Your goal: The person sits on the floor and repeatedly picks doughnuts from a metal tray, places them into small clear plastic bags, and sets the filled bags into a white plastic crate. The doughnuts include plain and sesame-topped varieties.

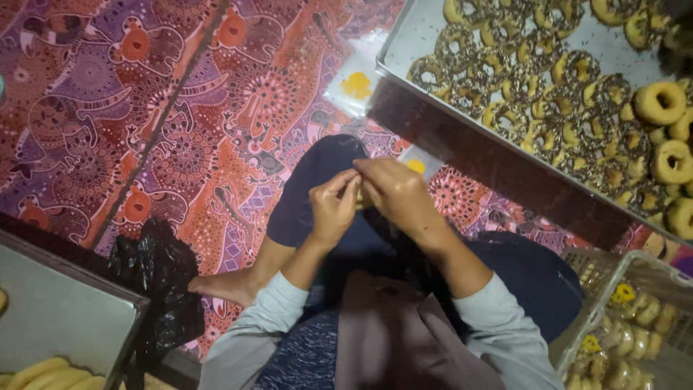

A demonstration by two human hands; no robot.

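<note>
A patterned mat (144, 108) in purple, red and orange covers the floor. The light is dim, brighter toward the upper right corner.

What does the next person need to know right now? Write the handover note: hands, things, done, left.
Left hand and right hand: together over the lap, fingertips pinching a small item between them; it is mostly hidden, so its kind cannot be told.
Metal tray of sprinkled ring doughnuts, upper right; plain ones at its right end.
Clear wrappers lie on the patterned mat beside the tray.
Done: wrapped doughnuts sit in the plastic basket, lower right.
Left: the tray is still nearly full.
Black bag and another tray, lower left.
</note>
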